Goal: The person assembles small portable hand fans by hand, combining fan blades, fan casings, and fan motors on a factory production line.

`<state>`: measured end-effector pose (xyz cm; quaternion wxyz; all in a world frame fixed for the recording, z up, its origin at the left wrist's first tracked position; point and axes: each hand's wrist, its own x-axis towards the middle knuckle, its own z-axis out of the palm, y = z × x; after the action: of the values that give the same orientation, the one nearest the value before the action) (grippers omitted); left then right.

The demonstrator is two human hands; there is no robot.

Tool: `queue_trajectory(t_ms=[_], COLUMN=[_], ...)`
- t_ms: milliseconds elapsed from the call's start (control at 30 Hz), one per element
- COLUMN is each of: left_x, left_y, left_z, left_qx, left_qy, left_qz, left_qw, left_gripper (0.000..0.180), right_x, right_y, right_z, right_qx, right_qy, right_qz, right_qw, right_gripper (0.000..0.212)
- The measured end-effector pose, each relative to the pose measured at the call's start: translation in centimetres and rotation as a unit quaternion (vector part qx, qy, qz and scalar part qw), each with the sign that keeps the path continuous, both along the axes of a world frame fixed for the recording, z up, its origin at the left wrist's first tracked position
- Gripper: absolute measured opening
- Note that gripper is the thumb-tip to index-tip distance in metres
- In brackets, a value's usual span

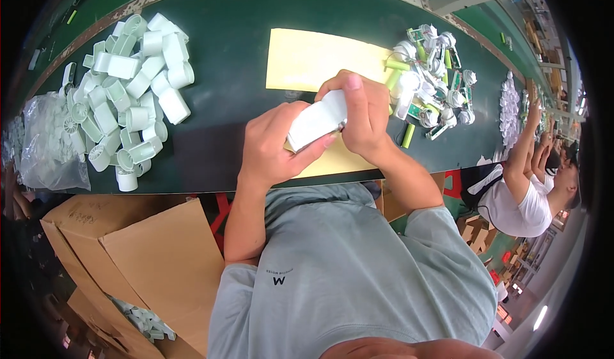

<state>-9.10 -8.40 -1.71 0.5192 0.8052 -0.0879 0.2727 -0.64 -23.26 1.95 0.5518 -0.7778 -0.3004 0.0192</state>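
Between my two hands is a white plastic housing (318, 121), tilted, above the near edge of the green table. My left hand (274, 143) grips its lower left end, thumb along the underside. Wrapped round the upper right end is my right hand (362, 111), its thumb pressed on the top. What is inside the housing cannot be seen. Beneath and beyond my hands lie yellow sheets (320, 58). To the right is a heap of small assemblies (435, 81) with green circuit boards, white round parts and yellow-green cylinders.
A big pile of pale green-white housings (121, 65) covers the table's left side, beside a clear plastic bag (51, 145) of parts. An opened cardboard box (160, 250) stands below the edge at left. At the far right, a person in white (521, 199) sits near white pieces (509, 109).
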Motion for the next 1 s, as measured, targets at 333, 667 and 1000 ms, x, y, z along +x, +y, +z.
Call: queue_trajectory(t_ms=[333, 667, 1000], left_x=[-0.1, -0.3, -0.3], left_y=[1.3, -2.2, -1.9], left_z=[0.7, 1.0, 0.9], left_qx=[-0.44, -0.046, -0.05], left_qy=[0.41, 0.043, -0.02], left_qz=[-0.179, 0.012, -0.022], left_qw=[0.779, 0.998, 0.998], left_gripper=[0.063, 0.053, 0.056], right_x=[0.4, 0.4, -0.6], right_y=[0.0, -0.8, -0.2], right_z=[0.2, 0.2, 1.2], right_qx=[0.037, 0.044, 0.13], right_qy=[-0.114, -0.049, 0.004], right_qz=[0.081, 0.029, 0.033], right_qw=[0.989, 0.997, 0.991], right_gripper=[0.019, 0.04, 0.045])
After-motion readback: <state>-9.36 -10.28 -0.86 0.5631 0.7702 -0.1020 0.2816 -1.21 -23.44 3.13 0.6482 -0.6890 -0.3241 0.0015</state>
